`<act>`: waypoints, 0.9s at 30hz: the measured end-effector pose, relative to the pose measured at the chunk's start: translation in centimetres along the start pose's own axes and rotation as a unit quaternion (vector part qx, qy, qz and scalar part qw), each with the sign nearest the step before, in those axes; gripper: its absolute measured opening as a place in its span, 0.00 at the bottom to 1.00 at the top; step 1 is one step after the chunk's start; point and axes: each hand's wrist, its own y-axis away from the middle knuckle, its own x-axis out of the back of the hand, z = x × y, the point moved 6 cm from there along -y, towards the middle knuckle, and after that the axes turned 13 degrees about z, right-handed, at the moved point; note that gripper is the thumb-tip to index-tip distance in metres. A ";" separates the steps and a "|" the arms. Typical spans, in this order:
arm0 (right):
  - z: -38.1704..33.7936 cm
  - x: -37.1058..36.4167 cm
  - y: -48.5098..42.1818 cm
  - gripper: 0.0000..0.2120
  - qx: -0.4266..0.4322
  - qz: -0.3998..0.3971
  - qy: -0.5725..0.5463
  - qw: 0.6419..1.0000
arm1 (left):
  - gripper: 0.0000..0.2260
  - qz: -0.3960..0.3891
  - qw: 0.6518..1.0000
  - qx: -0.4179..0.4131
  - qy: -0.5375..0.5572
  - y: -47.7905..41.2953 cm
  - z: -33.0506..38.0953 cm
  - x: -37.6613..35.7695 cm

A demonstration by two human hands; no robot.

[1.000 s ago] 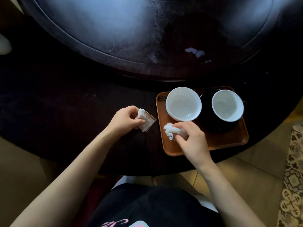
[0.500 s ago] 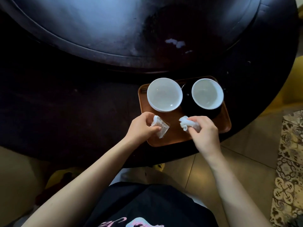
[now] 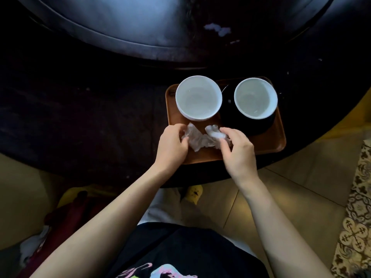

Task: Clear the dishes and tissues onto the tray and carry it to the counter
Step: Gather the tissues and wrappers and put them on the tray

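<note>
A brown tray [image 3: 269, 145] lies on the dark table near its front edge. On it stand two white bowls, the left bowl [image 3: 198, 97] directly on the tray and the right bowl [image 3: 256, 98] on a dark dish [image 3: 247, 125]. Crumpled white tissues [image 3: 200, 140] rest on the tray's front part, below the left bowl. My left hand [image 3: 172, 145] has its fingers curled on the left end of the tissues. My right hand [image 3: 237, 151] pinches the wad at their right end. The two hands are close together.
The round dark table [image 3: 80, 117] has a raised glossy centre disc [image 3: 120, 21] with small white scraps [image 3: 217, 30] on it. Beige floor tiles and a patterned rug [image 3: 357, 217] lie to the right. A yellow item [image 3: 193, 192] shows below the table edge.
My left hand carried its folded tissue rightward from the table onto the tray. My right hand stayed over the tray with its wad. Both tissues now lie together on the tray's front.
</note>
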 end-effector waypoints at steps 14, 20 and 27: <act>0.8 -0.1 -1.1 0.05 0.045 0.007 0.075 0.996 | 0.07 0.045 0.988 -0.093 -0.117 0.3 0.6 -1.1; -0.7 3.4 -2.0 0.05 0.052 0.057 -0.002 0.997 | 0.11 0.063 0.991 -0.093 -0.075 1.1 1.2 0.3; -2.8 6.3 -4.0 0.04 0.009 -0.066 -0.091 0.994 | 0.17 -0.008 0.987 -0.102 0.120 1.3 6.9 2.2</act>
